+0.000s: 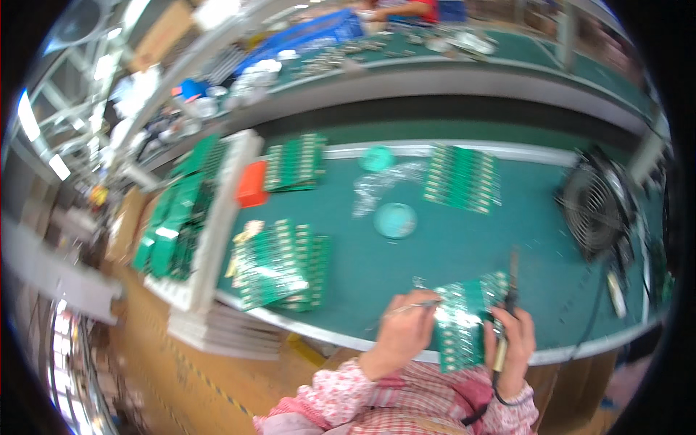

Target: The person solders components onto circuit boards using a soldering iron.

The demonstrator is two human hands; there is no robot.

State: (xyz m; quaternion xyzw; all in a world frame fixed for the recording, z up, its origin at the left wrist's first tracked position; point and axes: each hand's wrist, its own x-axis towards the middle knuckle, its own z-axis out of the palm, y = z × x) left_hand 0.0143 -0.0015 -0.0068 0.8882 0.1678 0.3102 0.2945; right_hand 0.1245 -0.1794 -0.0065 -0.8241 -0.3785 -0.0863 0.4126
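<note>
In the head view, the only one feeding me, I take the round teal dish [396,220] as my landmark. The green circuit-board panel [462,330] is on the near side of it and to its right, tilted up, with glare across its face and rows of pale pads.

The left hand [407,326], almost straight on the near side of the dish, has its fingers pinched around a thin metal tool [420,305], perhaps tweezers, and its fingertips meet the panel's left edge. The right hand [516,341], farther right of the dish, is partly curled around a soldering iron [513,279] whose tip points away from the body; its fingers are at the panel's right edge, though blur keeps me from telling how firmly they press.

I judge the panel light, thin and stiff, so it should lift easily but might crack or flex along any seams between its boards. Its face looks glossy and probably slides under smooth fingertips. I would hold it by the two long side edges, clear of the pads, and keep skin off the iron's metal, which may be hot.

Similar panels are stacked left of the dish on the near side [279,268], and another panel group [462,177] is beyond it to the right. A black fan [593,206] stands well to its right.
</note>
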